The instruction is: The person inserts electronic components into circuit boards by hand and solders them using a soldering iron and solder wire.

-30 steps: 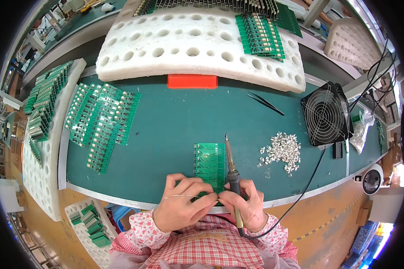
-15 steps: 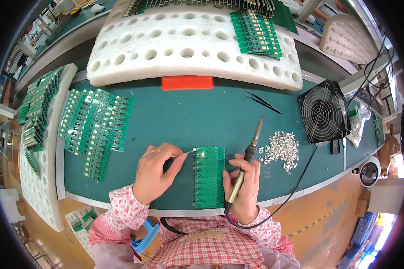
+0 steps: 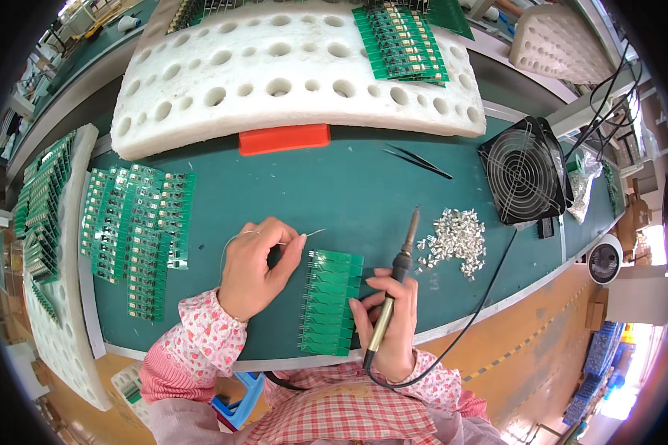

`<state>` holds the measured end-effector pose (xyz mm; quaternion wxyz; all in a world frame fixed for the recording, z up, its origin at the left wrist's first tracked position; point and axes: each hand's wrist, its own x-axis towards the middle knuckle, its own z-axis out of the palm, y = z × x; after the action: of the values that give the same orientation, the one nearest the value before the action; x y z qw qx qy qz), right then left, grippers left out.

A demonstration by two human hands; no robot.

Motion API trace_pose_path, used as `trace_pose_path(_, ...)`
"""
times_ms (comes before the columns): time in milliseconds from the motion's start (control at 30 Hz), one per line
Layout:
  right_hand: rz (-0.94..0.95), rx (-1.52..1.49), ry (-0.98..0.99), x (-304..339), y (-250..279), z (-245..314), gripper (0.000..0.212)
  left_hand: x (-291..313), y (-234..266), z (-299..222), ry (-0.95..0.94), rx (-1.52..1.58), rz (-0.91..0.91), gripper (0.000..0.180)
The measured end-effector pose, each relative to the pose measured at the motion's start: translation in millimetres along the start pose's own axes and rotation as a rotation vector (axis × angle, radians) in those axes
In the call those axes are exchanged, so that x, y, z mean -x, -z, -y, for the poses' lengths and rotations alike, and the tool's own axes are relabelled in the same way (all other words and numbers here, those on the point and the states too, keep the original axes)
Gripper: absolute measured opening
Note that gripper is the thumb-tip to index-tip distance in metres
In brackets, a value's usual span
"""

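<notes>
Both hands are apart and busy: left hand [image 3: 258, 271] pinches a thin wire [image 3: 316, 232] between thumb and finger, right hand [image 3: 399, 326] is closed round the iron [image 3: 401, 265], its tip pointing away from me. Between them, on the green table [image 3: 334, 193], lies the board [image 3: 330, 304], near the front edge. My right thumb is at its right side — touching or only close, I cannot tell. The wire's end is just beyond its far edge, apart from it.

As I judge it, this board is partway: pins line its left edge, but I cannot make out which joints are done. Other boards [image 3: 145, 237], bearing pale parts, overlap on my left; whether they are finished I cannot say. Loose silver parts [image 3: 456, 245] lie heaped on the right, presumably unused.

As for containers, a clear bag [image 3: 585, 193] beyond the fan [image 3: 523, 174] holds something whitish. Two holed foam slabs — one ahead [image 3: 230, 74], one at left [image 3: 67, 311] — carry more boards.
</notes>
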<state>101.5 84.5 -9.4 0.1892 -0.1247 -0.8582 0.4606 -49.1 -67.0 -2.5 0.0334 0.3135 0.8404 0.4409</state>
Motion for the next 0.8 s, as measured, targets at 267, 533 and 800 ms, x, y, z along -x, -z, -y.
trace_pose_path(267,0.093,0.14,0.075,1,16,7,0.036,5,2,-4,-0.138,-0.101,0.043,0.014)
trace_pose_path(533,-0.127,-0.096,0.176,-15,57,-19,0.017,8,-5,-4,-0.175,-0.087,0.02,0.015)
trace_pose_path(800,-0.028,-0.403,-0.036,-28,45,-12,0.015,14,-6,-6,-0.129,-0.085,-0.014,0.015)
